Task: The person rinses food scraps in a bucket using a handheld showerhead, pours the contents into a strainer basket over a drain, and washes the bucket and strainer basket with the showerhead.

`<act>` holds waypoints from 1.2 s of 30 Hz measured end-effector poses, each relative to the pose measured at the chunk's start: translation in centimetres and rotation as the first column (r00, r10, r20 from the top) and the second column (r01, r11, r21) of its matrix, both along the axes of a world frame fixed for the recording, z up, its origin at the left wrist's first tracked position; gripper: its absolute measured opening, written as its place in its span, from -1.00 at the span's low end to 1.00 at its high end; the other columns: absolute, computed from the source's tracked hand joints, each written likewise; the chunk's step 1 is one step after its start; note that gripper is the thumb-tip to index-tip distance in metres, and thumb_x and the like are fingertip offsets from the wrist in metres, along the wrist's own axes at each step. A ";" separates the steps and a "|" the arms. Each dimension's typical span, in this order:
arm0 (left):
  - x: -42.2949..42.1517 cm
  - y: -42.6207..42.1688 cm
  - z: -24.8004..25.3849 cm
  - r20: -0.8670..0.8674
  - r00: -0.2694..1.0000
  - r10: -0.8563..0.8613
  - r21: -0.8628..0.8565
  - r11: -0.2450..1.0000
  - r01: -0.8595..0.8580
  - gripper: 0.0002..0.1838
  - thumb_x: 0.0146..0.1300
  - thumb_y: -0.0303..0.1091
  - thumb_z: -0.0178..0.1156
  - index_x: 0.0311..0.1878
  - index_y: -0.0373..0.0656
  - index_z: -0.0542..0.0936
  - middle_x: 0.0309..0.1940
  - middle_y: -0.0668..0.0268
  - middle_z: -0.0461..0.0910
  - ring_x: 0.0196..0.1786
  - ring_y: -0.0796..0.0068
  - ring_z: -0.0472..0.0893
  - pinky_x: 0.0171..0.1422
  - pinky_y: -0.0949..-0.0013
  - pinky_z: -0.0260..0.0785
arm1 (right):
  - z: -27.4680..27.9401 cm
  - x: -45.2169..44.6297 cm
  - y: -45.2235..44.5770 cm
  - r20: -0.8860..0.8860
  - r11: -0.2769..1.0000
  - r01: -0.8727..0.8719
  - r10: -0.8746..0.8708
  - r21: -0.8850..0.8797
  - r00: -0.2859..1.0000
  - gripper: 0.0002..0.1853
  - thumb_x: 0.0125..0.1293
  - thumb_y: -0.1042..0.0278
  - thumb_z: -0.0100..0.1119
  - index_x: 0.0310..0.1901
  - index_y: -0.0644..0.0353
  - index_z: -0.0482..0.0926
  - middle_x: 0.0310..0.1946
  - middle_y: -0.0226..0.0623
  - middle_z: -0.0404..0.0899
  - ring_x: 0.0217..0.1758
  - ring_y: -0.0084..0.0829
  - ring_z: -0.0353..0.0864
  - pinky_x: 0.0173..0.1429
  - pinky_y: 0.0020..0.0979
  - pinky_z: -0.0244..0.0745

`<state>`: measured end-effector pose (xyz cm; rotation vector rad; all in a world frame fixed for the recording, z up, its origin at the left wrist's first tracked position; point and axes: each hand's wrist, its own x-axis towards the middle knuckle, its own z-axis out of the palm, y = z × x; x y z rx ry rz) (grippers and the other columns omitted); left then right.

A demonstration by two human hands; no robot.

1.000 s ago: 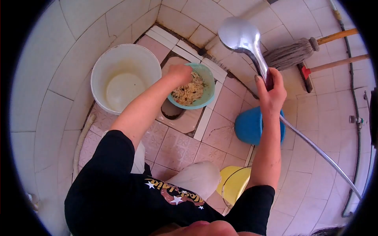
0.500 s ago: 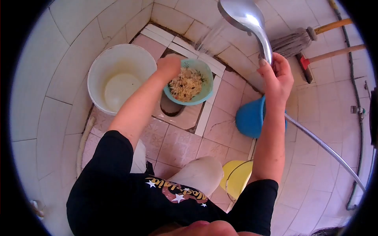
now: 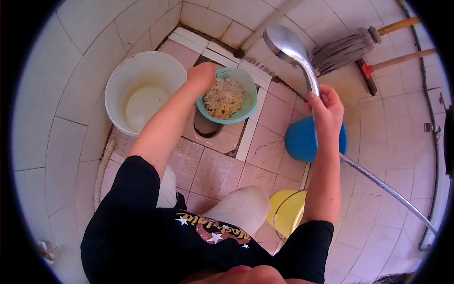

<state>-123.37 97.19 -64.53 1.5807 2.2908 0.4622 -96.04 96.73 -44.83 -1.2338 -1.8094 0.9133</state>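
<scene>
My left hand [image 3: 202,76] is closed on the left rim of a pale green perforated colander [image 3: 249,90]. Inside it lies a heap of tan and whitish food scraps [image 3: 223,98] with dark bits, its kind unclear. The colander is above a squat toilet [image 3: 222,139], whose drain opening [image 3: 206,125] shows below the rim. My right hand [image 3: 326,108] is wrapped round the handle of a chrome shower head [image 3: 288,45], which is tilted toward the colander. A metal hose [image 3: 388,189] runs from that hand to the lower right.
A large white bucket [image 3: 111,94] stands left of the colander. Right of it is a blue bucket [image 3: 298,142], and a yellow bucket [image 3: 286,208] sits by my knee. A grey mop [image 3: 343,49] and a red-collared brush [image 3: 366,73] lean at the right wall.
My right hand has lowered the shower head a little, and its head is now lower in the view. Water that fell behind the colander now appears to land on the scraps. My left hand keeps its hold.
</scene>
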 end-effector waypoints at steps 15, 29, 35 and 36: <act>1.3 -0.5 0.8 0.064 0.991 -0.116 0.065 0.992 0.111 -0.82 0.08 -0.43 0.13 -0.28 -0.25 0.65 -0.22 0.04 0.61 -0.08 0.06 0.59 -0.01 0.16 0.45 | -1.7 0.4 1.3 0.289 0.886 -0.041 -0.106 0.462 0.951 -0.60 0.10 0.29 0.35 -0.07 0.24 0.46 -0.41 -0.30 0.54 -0.43 -0.54 0.47 -0.28 -0.51 0.42; 1.2 0.0 -1.6 -0.015 0.986 -0.168 -0.068 0.984 0.167 -0.76 0.14 -0.24 0.17 -0.24 -0.16 0.67 -0.24 0.13 0.65 -0.16 0.14 0.64 -0.12 0.14 0.48 | -0.5 -2.0 1.0 0.502 0.790 -0.262 -0.066 0.555 0.862 -0.59 0.05 0.28 0.35 -0.07 0.15 0.45 -0.41 -0.22 0.53 -0.42 -0.29 0.55 -0.27 -0.37 0.46; 1.2 0.0 -2.0 0.000 0.985 -0.175 -0.108 0.979 0.174 -0.77 0.06 -0.42 0.10 -0.24 -0.21 0.66 -0.21 0.10 0.65 -0.13 0.15 0.65 -0.10 0.14 0.48 | -0.8 -1.2 0.5 0.534 0.840 -0.236 -0.074 0.488 0.842 -0.58 0.06 0.27 0.35 -0.06 0.17 0.45 -0.42 -0.21 0.53 -0.44 -0.31 0.53 -0.29 -0.38 0.45; 1.3 0.0 -2.1 0.002 0.985 -0.174 -0.107 0.979 0.173 -0.77 0.06 -0.42 0.10 -0.24 -0.21 0.66 -0.21 0.10 0.65 -0.13 0.15 0.65 -0.10 0.14 0.48 | -0.8 -1.2 0.5 0.535 0.840 -0.238 -0.073 0.488 0.841 -0.58 0.06 0.27 0.35 -0.06 0.17 0.45 -0.42 -0.21 0.53 -0.44 -0.31 0.53 -0.29 -0.38 0.45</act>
